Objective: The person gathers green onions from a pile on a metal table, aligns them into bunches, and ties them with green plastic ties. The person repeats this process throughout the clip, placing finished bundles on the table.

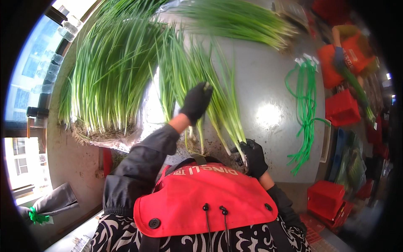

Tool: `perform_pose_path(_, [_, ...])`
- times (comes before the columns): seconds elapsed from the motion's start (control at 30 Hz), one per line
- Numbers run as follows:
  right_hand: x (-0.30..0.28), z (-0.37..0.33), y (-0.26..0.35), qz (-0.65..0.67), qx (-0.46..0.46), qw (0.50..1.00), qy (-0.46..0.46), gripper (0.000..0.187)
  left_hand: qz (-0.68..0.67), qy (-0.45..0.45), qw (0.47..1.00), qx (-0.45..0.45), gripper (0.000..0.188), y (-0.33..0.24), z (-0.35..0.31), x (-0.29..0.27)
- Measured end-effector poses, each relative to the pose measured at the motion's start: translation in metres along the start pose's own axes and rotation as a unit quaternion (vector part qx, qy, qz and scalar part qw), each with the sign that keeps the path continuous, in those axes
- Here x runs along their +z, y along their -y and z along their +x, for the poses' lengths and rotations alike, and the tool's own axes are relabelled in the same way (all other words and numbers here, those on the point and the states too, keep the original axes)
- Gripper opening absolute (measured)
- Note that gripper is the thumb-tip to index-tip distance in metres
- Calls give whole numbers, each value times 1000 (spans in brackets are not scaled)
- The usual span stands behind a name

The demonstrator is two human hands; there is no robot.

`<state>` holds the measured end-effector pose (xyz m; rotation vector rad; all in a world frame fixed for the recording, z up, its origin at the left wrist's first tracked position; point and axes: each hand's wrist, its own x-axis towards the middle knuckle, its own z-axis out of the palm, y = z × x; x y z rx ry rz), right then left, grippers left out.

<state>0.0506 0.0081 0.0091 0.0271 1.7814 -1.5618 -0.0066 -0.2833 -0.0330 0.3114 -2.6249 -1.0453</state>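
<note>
Loose green onions (224,111) lie fanned out on the grey metal table in front of me, their white ends toward my body. My right hand (253,157), in a black glove, is closed on the white root end of some of these stalks near the table's front. Above the middle of the loose stalks is my left hand (197,103), also in a black glove, with its fingers curled closed. A small pale spot shows at its fingertips, and I cannot make out what it is.
A big pile of green onions with soiled roots (109,80) stands at the left. Another bundle (247,25) lies at the far side. Green ties (304,109) rest on the table's right. Red crates (327,197) and a person in an orange apron (357,52) are beyond.
</note>
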Motion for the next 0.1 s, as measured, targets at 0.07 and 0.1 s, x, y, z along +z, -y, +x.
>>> perform_pose_path(0.07, [-19,11,-37,-86,-120,989,31,32,-45,-31,997,60,21,-14,14,-32])
perform_pose_path(0.1, [-18,11,-39,-84,-118,989,31,32,53,-64,985,153,19,-19,20,-45])
